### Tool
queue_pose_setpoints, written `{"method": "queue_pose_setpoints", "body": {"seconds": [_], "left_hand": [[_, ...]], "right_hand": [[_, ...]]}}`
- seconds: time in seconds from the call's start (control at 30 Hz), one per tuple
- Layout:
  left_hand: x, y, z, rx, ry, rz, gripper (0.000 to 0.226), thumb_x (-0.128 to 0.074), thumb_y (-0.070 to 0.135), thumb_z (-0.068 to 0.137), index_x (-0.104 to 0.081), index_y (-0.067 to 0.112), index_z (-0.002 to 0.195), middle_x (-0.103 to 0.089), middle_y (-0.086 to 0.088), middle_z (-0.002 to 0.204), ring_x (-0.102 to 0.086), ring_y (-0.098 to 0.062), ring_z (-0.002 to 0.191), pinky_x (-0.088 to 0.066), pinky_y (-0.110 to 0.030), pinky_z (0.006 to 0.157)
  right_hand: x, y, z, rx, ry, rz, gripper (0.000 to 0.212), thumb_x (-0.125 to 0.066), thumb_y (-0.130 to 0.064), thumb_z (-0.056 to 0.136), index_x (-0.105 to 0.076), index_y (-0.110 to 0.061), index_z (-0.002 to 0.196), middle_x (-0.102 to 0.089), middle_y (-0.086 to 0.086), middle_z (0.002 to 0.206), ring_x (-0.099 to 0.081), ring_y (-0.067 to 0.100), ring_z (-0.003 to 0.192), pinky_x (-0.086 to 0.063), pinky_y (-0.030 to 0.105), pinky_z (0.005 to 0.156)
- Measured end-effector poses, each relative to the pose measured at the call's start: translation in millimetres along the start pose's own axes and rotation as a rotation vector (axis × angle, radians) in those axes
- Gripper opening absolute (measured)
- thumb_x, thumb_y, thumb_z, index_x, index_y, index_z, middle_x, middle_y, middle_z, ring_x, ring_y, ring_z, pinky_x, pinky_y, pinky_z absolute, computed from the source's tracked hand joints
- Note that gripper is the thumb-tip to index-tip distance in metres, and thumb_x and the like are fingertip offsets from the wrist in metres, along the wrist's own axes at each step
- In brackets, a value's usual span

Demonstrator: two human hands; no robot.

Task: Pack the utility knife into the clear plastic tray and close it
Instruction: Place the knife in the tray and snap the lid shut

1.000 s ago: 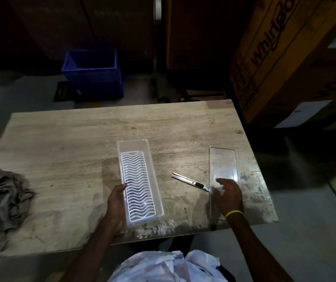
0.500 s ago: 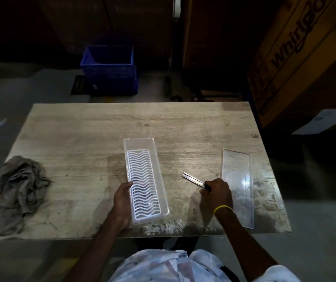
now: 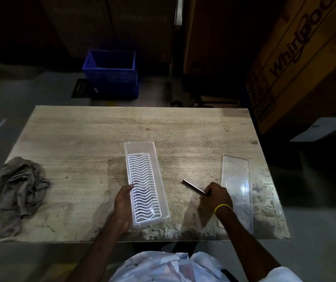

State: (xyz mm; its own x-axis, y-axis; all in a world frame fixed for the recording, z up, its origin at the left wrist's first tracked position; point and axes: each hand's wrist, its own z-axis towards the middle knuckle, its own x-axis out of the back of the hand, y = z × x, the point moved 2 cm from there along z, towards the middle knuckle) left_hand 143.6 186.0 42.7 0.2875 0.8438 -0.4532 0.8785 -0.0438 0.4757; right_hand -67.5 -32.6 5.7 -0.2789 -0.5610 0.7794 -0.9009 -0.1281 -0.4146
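utility knife (image 3: 193, 186) in right hand (image 3: 216, 197)'s clenched grasp, long axis diagonal, free end up-left toward clear plastic tray (image 3: 145, 185)

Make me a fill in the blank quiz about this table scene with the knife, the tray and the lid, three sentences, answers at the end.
1. The right hand grips the utility knife, which is not yet in the ____.
2. The left hand steadies the clear plastic tray by its ____ side.
3. The clear lid lies flat on the table to the ____ of the knife.

Answers: tray; left; right
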Motion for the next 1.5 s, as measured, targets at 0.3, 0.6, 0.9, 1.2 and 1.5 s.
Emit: {"method": "queue_pose_setpoints", "body": {"seconds": [0.3, 0.6, 0.9, 1.2, 1.5], "left_hand": [[-8.0, 3.9, 1.3, -0.007, -0.019, 0.011, 0.062, -0.057, 0.030, 0.072, -0.060, 0.000, 0.125, -0.076, -0.019, 0.085, -0.073, -0.035, 0.070, -0.062, -0.046, 0.066], [-21.8, 4.1, 4.8, -0.018, -0.030, 0.013, 0.081, -0.076, 0.032, 0.058, -0.059, -0.002, 0.130, -0.066, -0.026, 0.117, -0.068, -0.040, 0.090, -0.056, -0.052, 0.085], [-42.6, -1.2, 6.3, -0.008, -0.148, 0.026, 0.043, -0.053, 0.027, 0.073, -0.066, -0.002, 0.101, -0.073, -0.017, 0.071, -0.070, -0.030, 0.057, -0.059, -0.037, 0.058], [-41.8, -1.6, 6.1, -0.007, -0.193, -0.022, 0.042, -0.049, 0.028, 0.075, -0.064, 0.000, 0.102, -0.072, -0.016, 0.069, -0.070, -0.028, 0.057, -0.059, -0.029, 0.056], [-37.9, -4.4, 8.0, -0.010, -0.163, -0.018, 0.046, -0.052, 0.027, 0.073, -0.061, -0.004, 0.106, -0.072, -0.017, 0.071, -0.069, -0.028, 0.060, -0.058, -0.029, 0.059]], "right_hand": [[21.2, -27.9, -26.5, -0.193, -0.159, 0.830, 0.026, -0.089, -0.002, 0.066, -0.071, 0.000, 0.084, -0.068, 0.013, 0.056, -0.056, 0.017, 0.041, -0.048, 0.023, 0.043], [44.5, -99.0, -62.9, 0.068, -0.153, 1.005, 0.024, -0.088, -0.001, 0.067, -0.066, -0.003, 0.076, -0.071, 0.013, 0.062, -0.064, 0.019, 0.050, -0.046, 0.025, 0.043], [-6.4, -148.4, -64.3, 0.280, 0.006, 0.383, 0.018, -0.084, -0.021, 0.065, -0.067, -0.027, 0.065, -0.076, -0.001, 0.069, -0.073, 0.014, 0.071, -0.060, 0.035, 0.073], [-32.2, -152.3, -67.4, 0.296, 0.023, 0.098, 0.029, -0.061, -0.021, 0.081, -0.061, -0.024, 0.109, -0.069, 0.007, 0.110, -0.055, 0.031, 0.110, -0.044, 0.036, 0.089], [-37.4, -150.8, -69.8, 0.362, 0.036, -0.100, 0.028, -0.053, -0.019, 0.084, -0.063, -0.019, 0.109, -0.067, 0.010, 0.114, -0.058, 0.036, 0.107, -0.045, 0.037, 0.087]]}}
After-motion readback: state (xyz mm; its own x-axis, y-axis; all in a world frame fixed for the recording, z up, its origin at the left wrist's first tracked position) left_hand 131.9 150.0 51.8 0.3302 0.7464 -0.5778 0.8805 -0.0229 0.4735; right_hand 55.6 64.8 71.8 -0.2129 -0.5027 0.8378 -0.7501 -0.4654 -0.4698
